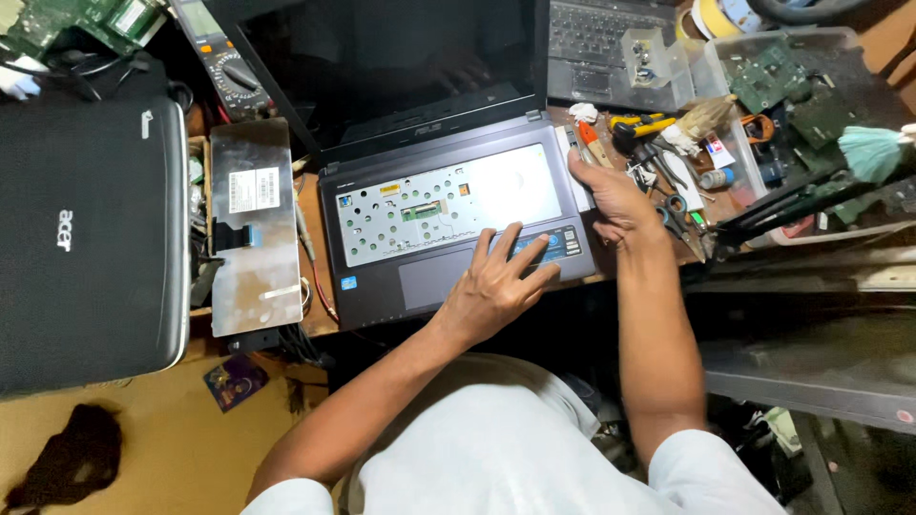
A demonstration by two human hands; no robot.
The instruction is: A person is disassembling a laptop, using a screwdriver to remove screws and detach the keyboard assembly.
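While my left hand (496, 286) presses flat, fingers spread, on the palm rest of the open grey laptop with its keyboard removed (448, 224), my right hand (611, 195) grips its right edge. I judge I'm steadying the case at centre bench; next calls for firm, even pressure.

The left hand (496, 281) lies flat, palm down, fingers spread and pointing toward 2 o'clock, its bare forearm running back toward 7 o'clock. The right hand (611, 195) curls in a grip, thumb toward 11 o'clock, its forearm dropping almost straight to 6 o'clock, elbow bent near the torso
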